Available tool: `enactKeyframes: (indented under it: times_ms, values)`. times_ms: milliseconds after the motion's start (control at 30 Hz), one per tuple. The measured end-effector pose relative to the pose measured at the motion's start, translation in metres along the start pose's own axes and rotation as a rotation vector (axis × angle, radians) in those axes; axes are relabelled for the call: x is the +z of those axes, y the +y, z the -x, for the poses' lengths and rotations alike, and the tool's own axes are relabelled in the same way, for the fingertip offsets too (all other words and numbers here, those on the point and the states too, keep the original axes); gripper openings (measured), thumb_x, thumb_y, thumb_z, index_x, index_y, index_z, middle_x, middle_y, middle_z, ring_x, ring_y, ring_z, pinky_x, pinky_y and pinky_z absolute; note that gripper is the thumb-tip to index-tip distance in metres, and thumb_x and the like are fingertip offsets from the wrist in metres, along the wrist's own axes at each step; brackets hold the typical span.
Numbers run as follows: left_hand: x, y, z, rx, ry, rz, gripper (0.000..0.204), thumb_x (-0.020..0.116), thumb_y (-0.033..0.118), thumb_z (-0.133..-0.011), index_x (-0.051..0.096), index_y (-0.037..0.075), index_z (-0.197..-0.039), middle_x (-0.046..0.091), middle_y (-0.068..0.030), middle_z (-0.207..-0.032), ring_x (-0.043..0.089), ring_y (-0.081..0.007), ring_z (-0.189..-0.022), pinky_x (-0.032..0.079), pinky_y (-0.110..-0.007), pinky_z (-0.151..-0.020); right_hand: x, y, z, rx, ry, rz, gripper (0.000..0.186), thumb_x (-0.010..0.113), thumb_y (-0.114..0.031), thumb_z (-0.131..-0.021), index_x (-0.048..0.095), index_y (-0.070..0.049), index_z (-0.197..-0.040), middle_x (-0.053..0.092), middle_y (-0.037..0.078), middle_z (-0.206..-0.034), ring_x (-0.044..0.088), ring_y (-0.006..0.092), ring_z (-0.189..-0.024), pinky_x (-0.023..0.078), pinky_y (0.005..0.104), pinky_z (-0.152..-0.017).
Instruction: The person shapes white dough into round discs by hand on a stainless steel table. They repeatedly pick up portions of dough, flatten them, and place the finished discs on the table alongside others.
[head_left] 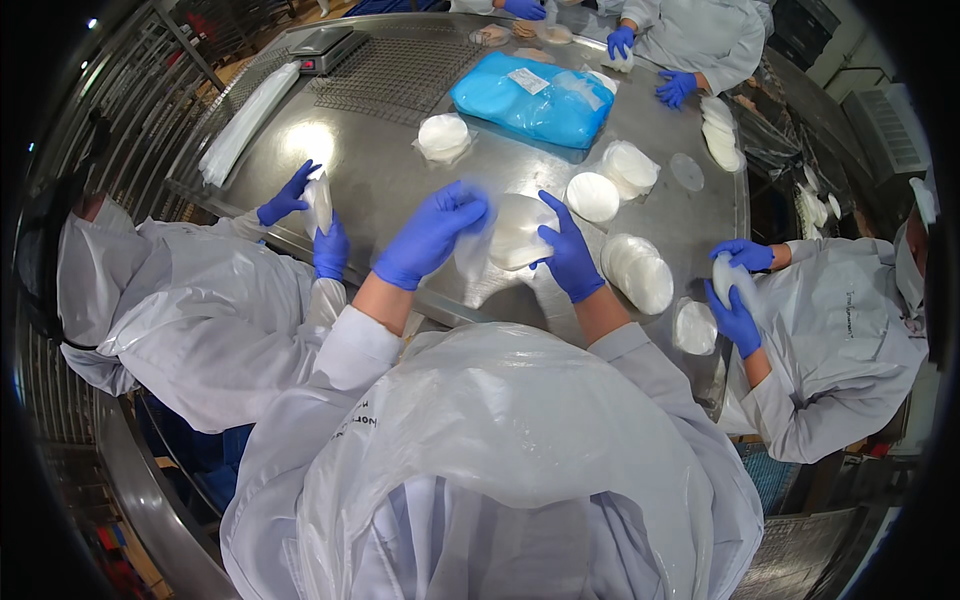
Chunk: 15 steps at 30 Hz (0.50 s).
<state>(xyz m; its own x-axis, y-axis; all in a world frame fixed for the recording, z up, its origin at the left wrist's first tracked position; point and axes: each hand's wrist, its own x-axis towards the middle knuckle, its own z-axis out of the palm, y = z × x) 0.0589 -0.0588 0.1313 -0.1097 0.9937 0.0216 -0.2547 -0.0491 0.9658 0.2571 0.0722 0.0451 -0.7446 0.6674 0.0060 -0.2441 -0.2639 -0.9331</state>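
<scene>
One stack of white discs (518, 235) is gripped by the right hand (574, 252) above the steel table (385, 165), thumb and forefinger apart; the left hand (425, 238), fingers curled together, pinches a blurred translucent sheet (476, 248). Beyond lie a blue plastic-wrapped package (530, 105) and more disc stacks (592, 197).

L hand (428, 238) part-blurred, fingers curled; R hand (572, 256) w/ fingers spread

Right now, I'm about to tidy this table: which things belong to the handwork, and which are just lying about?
Seemingly in use:
white discs in the right hand
thin blurred sheet by the left hand
similar stack nearby

Apparently lying about:
blue bag
wire rack
long white bundle
probable scale
</scene>
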Motion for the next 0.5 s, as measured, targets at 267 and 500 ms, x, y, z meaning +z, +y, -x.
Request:
enactKeyframes:
  times_ms: [267, 500]
  values:
    - [-0.009, -0.082, -0.013, -0.472, 0.119, 0.497, 0.059, 0.072, 0.021, -0.083, 0.045, 0.002, -0.132, 0.057, -0.0119, -0.124, 0.057, -0.0196, -0.113, 0.048, -0.032, -0.094, 0.012, -0.017, 0.008, 0.037, -0.118, -0.058, 0.068, 0.050, -0.019, -0.095, 0.013, -0.017, -0.151, 0.045, 0.013, -0.132, 0.058, 0.0156, -0.096, 0.055, 0.0278, -0.070]
    - [-0.005, -0.057, -0.014, -0.319, 0.306, 0.008, 0.049, 0.067, 0.020, -0.088, 0.049, 0.000, -0.129, 0.058, -0.0108, -0.121, 0.060, -0.0199, -0.106, 0.051, -0.032, -0.088, 0.005, -0.030, -0.009, 0.053, -0.011, 0.491, 0.063, 0.056, -0.033, -0.094, 0.026, -0.016, -0.147, 0.041, 0.014, -0.136, 0.054, 0.0209, -0.109, 0.052, 0.0296, -0.078]
